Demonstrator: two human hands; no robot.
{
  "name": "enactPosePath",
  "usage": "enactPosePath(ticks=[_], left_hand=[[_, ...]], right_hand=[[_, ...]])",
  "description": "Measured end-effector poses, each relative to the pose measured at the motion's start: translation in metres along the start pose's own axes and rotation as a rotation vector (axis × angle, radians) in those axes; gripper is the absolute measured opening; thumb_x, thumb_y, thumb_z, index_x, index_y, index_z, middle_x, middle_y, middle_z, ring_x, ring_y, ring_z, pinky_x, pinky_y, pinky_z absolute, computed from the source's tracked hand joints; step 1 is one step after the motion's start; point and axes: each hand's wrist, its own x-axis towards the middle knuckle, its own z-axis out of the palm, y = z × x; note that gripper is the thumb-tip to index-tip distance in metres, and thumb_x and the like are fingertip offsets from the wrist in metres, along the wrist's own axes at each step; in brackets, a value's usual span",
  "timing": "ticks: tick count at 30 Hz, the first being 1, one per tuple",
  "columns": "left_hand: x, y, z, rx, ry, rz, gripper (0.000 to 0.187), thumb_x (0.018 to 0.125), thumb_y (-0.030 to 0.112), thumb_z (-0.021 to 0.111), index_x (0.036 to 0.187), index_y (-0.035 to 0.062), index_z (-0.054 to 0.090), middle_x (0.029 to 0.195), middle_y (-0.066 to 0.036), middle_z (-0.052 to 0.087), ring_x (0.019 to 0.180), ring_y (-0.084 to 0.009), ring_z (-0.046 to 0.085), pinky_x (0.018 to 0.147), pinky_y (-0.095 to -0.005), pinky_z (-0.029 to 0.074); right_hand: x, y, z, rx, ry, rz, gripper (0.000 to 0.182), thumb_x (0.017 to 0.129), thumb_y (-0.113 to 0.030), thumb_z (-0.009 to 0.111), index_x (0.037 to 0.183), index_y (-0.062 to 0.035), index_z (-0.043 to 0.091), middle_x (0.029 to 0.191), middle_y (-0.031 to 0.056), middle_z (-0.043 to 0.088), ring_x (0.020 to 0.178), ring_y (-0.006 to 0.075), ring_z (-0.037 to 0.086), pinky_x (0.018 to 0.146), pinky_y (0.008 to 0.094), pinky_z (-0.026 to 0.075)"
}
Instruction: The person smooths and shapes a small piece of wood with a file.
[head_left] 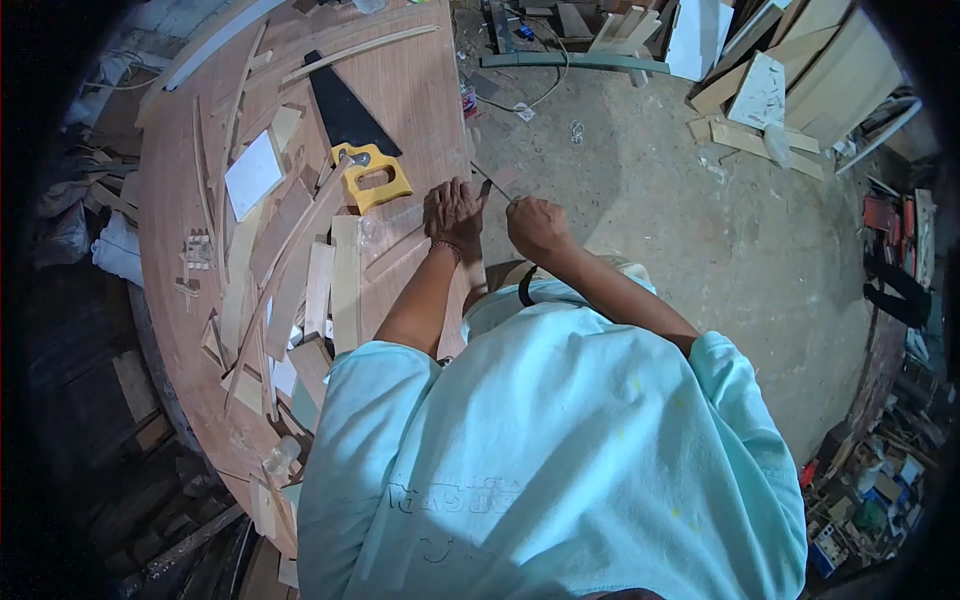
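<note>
My left hand [456,212] rests at the right edge of the wooden table [420,70], fingers bent and pressed down. What lies under its fingers is hidden. Just to the right, beyond that edge, my right hand [538,226] is closed in a fist around a thin, dark, rod-like tool [490,180]. The tool slants up and left from the fist, passing close to my left thumb; its exact kind is too small to tell. A handsaw with a yellow handle [372,178] and black blade lies on the table, left of my left hand.
Wood strips and offcuts [290,240] are strewn over the table, with a white-faced block [255,175] among them. Boards and panels [800,80] lean at the upper right above the concrete floor [700,240]. A green bar [570,62] lies at the top.
</note>
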Motion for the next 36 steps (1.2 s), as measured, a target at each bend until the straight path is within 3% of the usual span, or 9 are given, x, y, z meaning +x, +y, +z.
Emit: enactPosePath(ticks=[2, 7, 9, 12, 14, 21, 24, 32, 36], left_hand=[[-0.001, -0.002, 0.000, 0.032, -0.010, 0.030, 0.030, 0.078, 0.033, 0.044, 0.082, 0.0035, 0.047, 0.083, -0.011, 0.045, 0.084, -0.0254, 0.044, 0.076, -0.0363, 0.033], [-0.001, 0.001, -0.014, 0.025, -0.115, 0.038, 0.029, 0.078, 0.032, 0.045, 0.083, 0.0036, 0.046, 0.085, -0.011, 0.045, 0.084, -0.0248, 0.044, 0.075, -0.0356, 0.033], [0.000, 0.003, -0.015, 0.161, -0.018, 0.070, 0.028, 0.079, 0.031, 0.044, 0.084, 0.0032, 0.046, 0.087, -0.012, 0.045, 0.087, -0.0254, 0.043, 0.077, -0.0362, 0.032], [0.002, 0.001, -0.007, 0.002, -0.059, -0.025, 0.028, 0.079, 0.030, 0.043, 0.084, 0.0026, 0.046, 0.087, -0.013, 0.045, 0.089, -0.0261, 0.043, 0.077, -0.0369, 0.032], [0.000, 0.002, -0.002, 0.013, -0.049, -0.012, 0.028, 0.079, 0.030, 0.043, 0.084, 0.0025, 0.046, 0.086, -0.013, 0.046, 0.088, -0.0264, 0.044, 0.077, -0.0373, 0.033], [0.003, 0.004, -0.013, 0.015, -0.125, -0.062, 0.033, 0.077, 0.034, 0.043, 0.088, 0.0022, 0.046, 0.090, -0.012, 0.044, 0.088, -0.0265, 0.042, 0.078, -0.0381, 0.032], [0.003, 0.001, -0.006, 0.004, -0.132, -0.064, 0.034, 0.077, 0.035, 0.043, 0.088, 0.0025, 0.046, 0.089, -0.012, 0.045, 0.087, -0.0265, 0.043, 0.078, -0.0380, 0.032], [0.000, 0.000, -0.003, 0.011, -0.075, -0.021, 0.031, 0.077, 0.033, 0.045, 0.084, 0.0026, 0.045, 0.087, -0.012, 0.045, 0.088, -0.0270, 0.043, 0.078, -0.0381, 0.032], [0.001, 0.000, -0.003, 0.043, -0.082, -0.043, 0.036, 0.078, 0.036, 0.043, 0.090, 0.0023, 0.047, 0.090, -0.012, 0.045, 0.087, -0.0263, 0.043, 0.079, -0.0374, 0.032]], right_hand=[[0.010, 0.002, 0.011, 0.051, -0.027, 0.072, 0.018, 0.071, -0.010, 0.041, 0.072, -0.0009, 0.057, 0.069, 0.0146, 0.058, 0.067, 0.0286, 0.059, 0.058, 0.0359, 0.048], [0.022, 0.003, 0.016, 0.056, -0.010, 0.028, 0.019, 0.072, -0.010, 0.041, 0.073, -0.0009, 0.057, 0.071, 0.0156, 0.058, 0.068, 0.0292, 0.059, 0.058, 0.0362, 0.048], [0.011, 0.000, 0.007, 0.033, -0.055, 0.029, 0.019, 0.072, -0.010, 0.041, 0.074, -0.0011, 0.057, 0.072, 0.0158, 0.058, 0.068, 0.0293, 0.059, 0.058, 0.0363, 0.048], [0.001, 0.003, 0.003, -0.006, -0.031, 0.050, 0.018, 0.072, -0.012, 0.045, 0.071, -0.0049, 0.061, 0.073, 0.0135, 0.060, 0.068, 0.0266, 0.060, 0.056, 0.0348, 0.048], [0.007, 0.003, 0.001, 0.044, -0.070, 0.033, 0.019, 0.072, -0.010, 0.041, 0.076, -0.0007, 0.057, 0.073, 0.0156, 0.059, 0.071, 0.0288, 0.059, 0.059, 0.0357, 0.048], [0.011, 0.006, 0.021, 0.004, 0.051, -0.082, 0.018, 0.073, -0.010, 0.041, 0.074, -0.0008, 0.057, 0.072, 0.0162, 0.059, 0.068, 0.0277, 0.059, 0.056, 0.0348, 0.048], [-0.003, 0.001, -0.003, 0.027, -0.056, 0.048, 0.018, 0.073, -0.011, 0.041, 0.074, -0.0016, 0.057, 0.069, 0.0144, 0.058, 0.067, 0.0274, 0.059, 0.058, 0.0353, 0.047], [0.019, 0.009, 0.031, 0.009, 0.106, -0.128, 0.018, 0.074, -0.011, 0.039, 0.075, -0.0017, 0.055, 0.070, 0.0152, 0.058, 0.065, 0.0284, 0.059, 0.057, 0.0365, 0.048], [-0.001, 0.002, -0.004, 0.050, -0.060, 0.030, 0.021, 0.075, -0.011, 0.037, 0.075, -0.0008, 0.055, 0.073, 0.0158, 0.059, 0.069, 0.0296, 0.059, 0.060, 0.0371, 0.047]])
